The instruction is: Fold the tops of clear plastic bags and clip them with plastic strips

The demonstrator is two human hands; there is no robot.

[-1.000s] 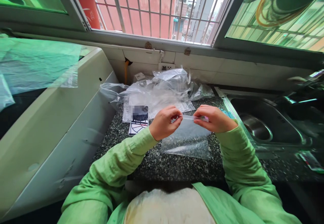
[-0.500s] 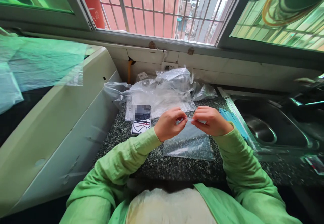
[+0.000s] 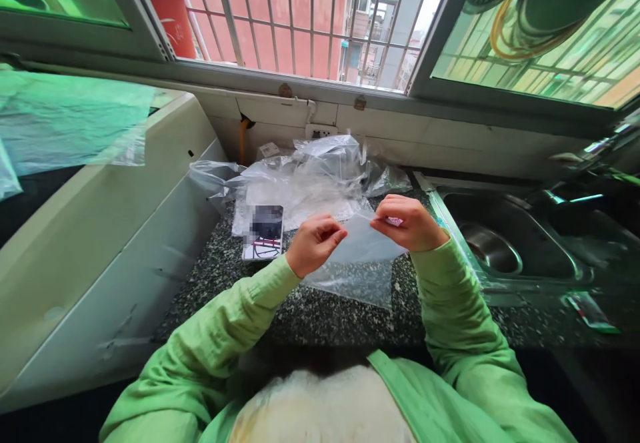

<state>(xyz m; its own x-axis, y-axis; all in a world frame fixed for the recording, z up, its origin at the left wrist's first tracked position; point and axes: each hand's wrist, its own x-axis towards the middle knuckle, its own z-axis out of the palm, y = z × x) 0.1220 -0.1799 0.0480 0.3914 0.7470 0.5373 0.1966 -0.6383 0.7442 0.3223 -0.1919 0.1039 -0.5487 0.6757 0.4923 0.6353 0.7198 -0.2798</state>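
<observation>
A clear plastic bag point(image 3: 361, 241) is stretched between my two hands above the counter. My left hand point(image 3: 315, 245) is closed in a pinch at the bag's left upper edge. At its right upper corner, my right hand point(image 3: 411, 223) pinches the bag between thumb and fingers. A small pinkish patch shows among the right fingers; I cannot tell what it is. Under the hands, the lower part of the clear plastic lies over the speckled counter point(image 3: 345, 326). Behind it spreads a crumpled heap of clear plastic bags point(image 3: 305, 186).
Left of my hands lies a flat phone-like rectangle point(image 3: 265, 229), partly blurred. A metal sink point(image 3: 530, 236) is at the right, with a small packet point(image 3: 593, 311) by its front edge. A white raised panel point(image 3: 110, 256) borders the counter's left. A barred window stands behind.
My hands have moved apart, the right one rising slightly, and more of the bag shows between them. The whole view has shifted slightly to the right.
</observation>
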